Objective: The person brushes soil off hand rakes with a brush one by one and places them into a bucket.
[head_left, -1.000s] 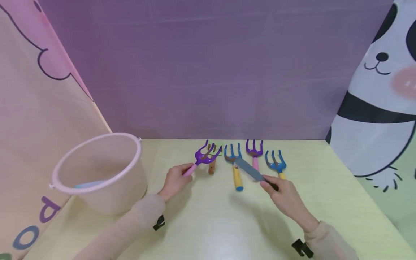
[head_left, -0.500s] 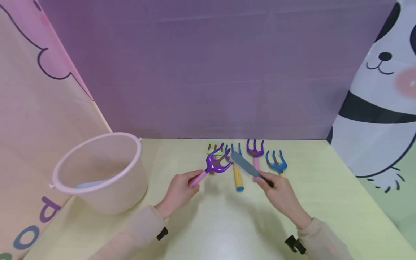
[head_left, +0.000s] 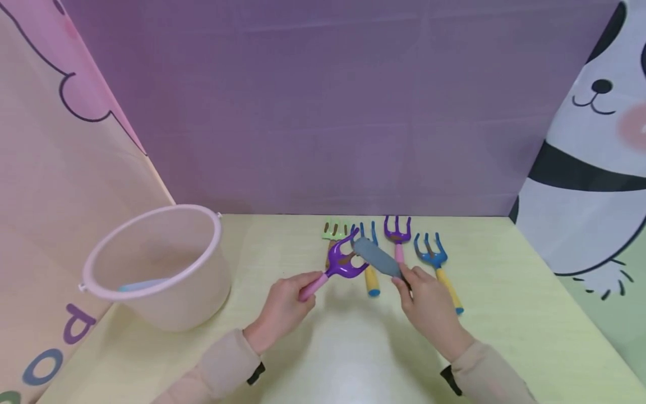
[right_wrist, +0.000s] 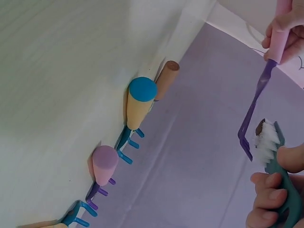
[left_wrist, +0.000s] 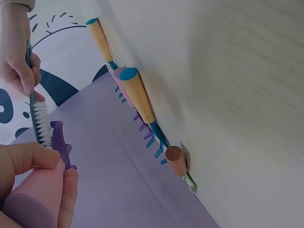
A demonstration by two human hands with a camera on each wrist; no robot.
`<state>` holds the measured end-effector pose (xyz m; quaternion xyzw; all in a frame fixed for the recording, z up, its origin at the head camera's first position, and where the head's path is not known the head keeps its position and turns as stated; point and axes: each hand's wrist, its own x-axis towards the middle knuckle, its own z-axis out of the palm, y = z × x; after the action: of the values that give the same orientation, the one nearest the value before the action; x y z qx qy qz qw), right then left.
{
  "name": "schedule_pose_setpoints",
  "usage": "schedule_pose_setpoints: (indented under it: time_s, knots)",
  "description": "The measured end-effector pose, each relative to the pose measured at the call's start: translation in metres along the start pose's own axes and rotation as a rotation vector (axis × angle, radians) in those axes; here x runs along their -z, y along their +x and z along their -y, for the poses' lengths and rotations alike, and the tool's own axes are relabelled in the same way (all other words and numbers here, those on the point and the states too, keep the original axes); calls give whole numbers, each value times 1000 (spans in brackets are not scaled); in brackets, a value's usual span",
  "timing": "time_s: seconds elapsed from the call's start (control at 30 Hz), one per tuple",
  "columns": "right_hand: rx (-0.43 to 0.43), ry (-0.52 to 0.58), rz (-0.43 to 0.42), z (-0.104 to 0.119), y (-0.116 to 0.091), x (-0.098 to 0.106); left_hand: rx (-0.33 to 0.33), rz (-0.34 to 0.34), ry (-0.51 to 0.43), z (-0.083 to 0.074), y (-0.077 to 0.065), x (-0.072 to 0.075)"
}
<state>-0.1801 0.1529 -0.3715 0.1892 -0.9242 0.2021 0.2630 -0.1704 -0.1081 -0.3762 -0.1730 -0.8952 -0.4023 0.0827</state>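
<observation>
My left hand [head_left: 282, 303] grips the pink handle of a small purple garden fork [head_left: 343, 265], raised above the table with its tines up and to the right. Brown smears mark its head. In my right hand [head_left: 429, 314] is a scrub brush [head_left: 375, 257] with a grey-green back. Its white bristles [left_wrist: 42, 126], seen in the wrist views, face the fork's head and lie right against or very near it; contact is hard to tell. Behind them lie a green rake [head_left: 334, 229], a blue fork with a yellow handle [head_left: 372, 281], and another purple fork [head_left: 397, 235].
A second blue fork [head_left: 432, 258] lies to the right, also with brown marks. The pale pink bucket [head_left: 166, 314] stands at the left with something light blue [head_left: 143, 285] inside. A purple backdrop [head_left: 323, 112] rises at the table's [head_left: 545, 336] far edge.
The left hand has carried the purple fork rightward and slightly nearer. My right hand has brought the brush left, so the two now meet or overlap in the head view.
</observation>
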Motion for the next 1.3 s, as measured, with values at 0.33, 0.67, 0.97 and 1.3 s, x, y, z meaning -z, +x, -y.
schedule_pose_setpoints:
  time_s: [0.33,0.67,0.97,1.3]
  knots:
    - [59,-173,-21,3,-2,-5,-28,-15,-28,-4,-4,-3]
    - [25,-136,-13,11,-3,-7,-84,-61,1,-4,-7,-10]
    - [15,-99,45,17,-6,-12,-90,-77,-8,-2,-8,-12]
    - [125,-199,-34,22,-11,-12,-92,-93,36,2,-10,-14]
